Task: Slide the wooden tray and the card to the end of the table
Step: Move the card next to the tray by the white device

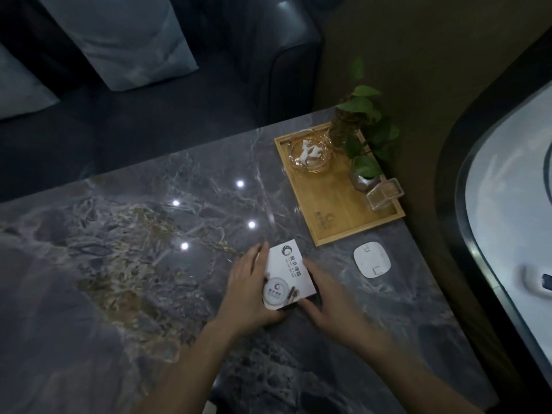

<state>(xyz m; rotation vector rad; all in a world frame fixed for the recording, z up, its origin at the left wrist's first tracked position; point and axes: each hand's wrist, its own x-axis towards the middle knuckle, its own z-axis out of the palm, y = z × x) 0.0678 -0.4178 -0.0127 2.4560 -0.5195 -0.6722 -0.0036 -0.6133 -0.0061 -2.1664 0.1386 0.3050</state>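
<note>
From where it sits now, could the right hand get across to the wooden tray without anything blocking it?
Probably yes. The right hand rests beside the card, and only bare marble table lies between it and the wooden tray. The white square device sits off to the right.

Two bare forearms, no sleeves visible up to the frame edge. Left hand (249,289) and right hand (327,306): no rings, watch, gloves or bands to be seen. Slender fingers, nails short.
</note>
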